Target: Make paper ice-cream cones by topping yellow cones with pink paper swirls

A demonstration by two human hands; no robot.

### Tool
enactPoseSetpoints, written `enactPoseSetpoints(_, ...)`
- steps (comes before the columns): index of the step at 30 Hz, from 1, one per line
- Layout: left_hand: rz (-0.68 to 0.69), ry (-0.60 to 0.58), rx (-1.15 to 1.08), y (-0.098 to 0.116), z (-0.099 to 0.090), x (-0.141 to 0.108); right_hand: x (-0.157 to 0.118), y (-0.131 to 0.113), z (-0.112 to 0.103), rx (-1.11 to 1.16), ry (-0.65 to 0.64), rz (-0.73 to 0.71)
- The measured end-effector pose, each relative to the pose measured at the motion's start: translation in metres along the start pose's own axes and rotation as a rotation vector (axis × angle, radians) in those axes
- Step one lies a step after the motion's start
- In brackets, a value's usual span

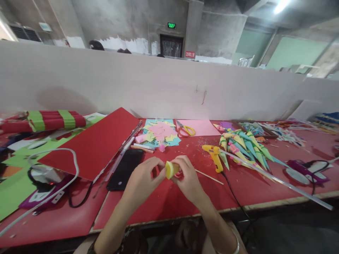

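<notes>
Both hands meet above the red table's front part, around a small yellow rolled paper piece point(170, 170). My right hand point(186, 178) has its fingers wrapped round the piece from the right. At its left edge, the thumb and bent fingers of my left hand point(147, 178) touch or pinch the rim. Something pink shows beneath the right fingers. To the right lies a yellow glue gun point(214, 157) with a long clear glue stick in it. A thin wooden stick point(209, 176) rests on the table near my right hand.
Paper scraps point(160, 132) lie behind the hands, beside scissors point(185, 129) on pink paper. Decorated paper cones point(245, 146) are piled at right. A black phone point(125, 169), red board point(95, 141) and power strip point(42, 194) with cables are at left. A partition point(148, 84) stands behind.
</notes>
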State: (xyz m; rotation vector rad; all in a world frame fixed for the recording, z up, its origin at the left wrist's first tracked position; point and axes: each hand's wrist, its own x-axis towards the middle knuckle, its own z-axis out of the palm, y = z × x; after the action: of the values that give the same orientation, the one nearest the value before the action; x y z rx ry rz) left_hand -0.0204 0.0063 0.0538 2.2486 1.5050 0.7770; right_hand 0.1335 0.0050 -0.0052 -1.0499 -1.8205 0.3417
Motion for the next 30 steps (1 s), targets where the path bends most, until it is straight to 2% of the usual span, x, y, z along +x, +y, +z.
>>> enactPoseSetpoints(3, 0.129, -0.033, -0.192, -0.006, 0.005, 0.001, 0.002, 0.002, -0.004, 0.068, -0.029, 0.045)
enactPoseSetpoints(7, 0.235, -0.204, -0.282, -0.009, 0.022, -0.002, -0.002, 0.008, 0.0, 0.001, -0.075, 0.058)
enactPoseSetpoints(9, 0.201, -0.205, -0.275, -0.01, 0.033, -0.003, -0.004, 0.01, 0.002, -0.046, -0.082, 0.052)
enactPoseSetpoints(13, 0.072, -0.077, -0.317, -0.012, 0.049, -0.007, -0.009, 0.009, 0.007, -0.123, -0.003, 0.051)
enactPoseSetpoints(17, 0.002, -0.152, -0.48, -0.012, 0.058, -0.013, -0.011, 0.007, 0.013, -0.111, 0.08, 0.051)
enactPoseSetpoints(21, -0.025, -0.111, -0.485, -0.011, 0.061, -0.015, -0.011, 0.006, 0.015, -0.025, 0.036, -0.005)
enactPoseSetpoints(25, 0.017, -0.114, -0.439, -0.018, 0.057, -0.012, -0.012, 0.002, 0.011, 0.07, -0.09, -0.054)
enactPoseSetpoints(28, 0.063, -0.132, -0.411, -0.027, 0.05, -0.008, -0.013, 0.002, 0.003, 0.158, -0.17, -0.021)
enactPoseSetpoints(30, 0.097, -0.114, -0.337, -0.032, 0.045, -0.006, -0.014, 0.004, -0.003, 0.166, -0.131, 0.023)
